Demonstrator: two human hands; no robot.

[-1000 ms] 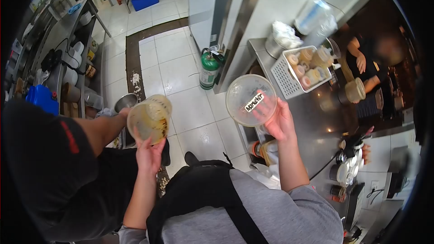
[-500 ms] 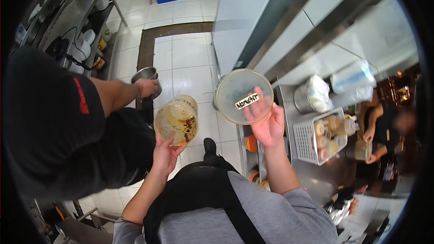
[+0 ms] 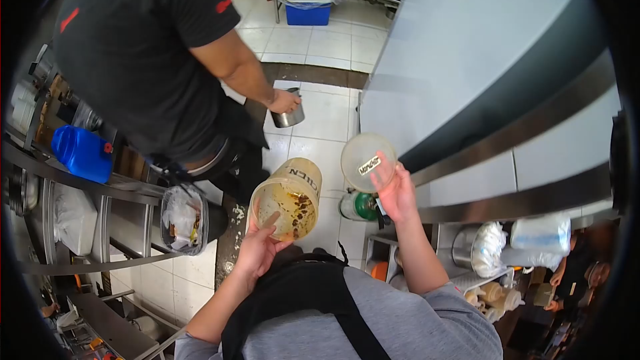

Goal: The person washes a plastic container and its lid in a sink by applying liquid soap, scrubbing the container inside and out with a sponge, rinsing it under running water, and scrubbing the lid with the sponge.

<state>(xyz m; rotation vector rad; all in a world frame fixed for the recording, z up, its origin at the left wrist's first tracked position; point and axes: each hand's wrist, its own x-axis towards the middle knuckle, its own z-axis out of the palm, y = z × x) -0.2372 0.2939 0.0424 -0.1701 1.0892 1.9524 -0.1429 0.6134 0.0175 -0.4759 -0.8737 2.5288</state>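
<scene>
My left hand [image 3: 259,247] grips a clear round plastic tub [image 3: 287,197], tilted so its mouth faces me; brown sauce residue smears its inside. My right hand [image 3: 396,192] holds up the tub's clear round lid [image 3: 367,162], which carries a white label with dark writing. Tub and lid are apart, the lid up and to the right of the tub. I wear a grey top with a black apron strap.
A person in a black shirt [image 3: 143,40] stands close at the left, holding a small metal cup [image 3: 289,115]. A bin with a liner [image 3: 183,217], steel shelving with a blue jug [image 3: 81,152], a green cylinder [image 3: 357,205], a steel counter with bottles [image 3: 497,293].
The view has swung left and down. The person in black now stands upright ahead of me. Tub and lid have stayed in my hands, now closer to each other.
</scene>
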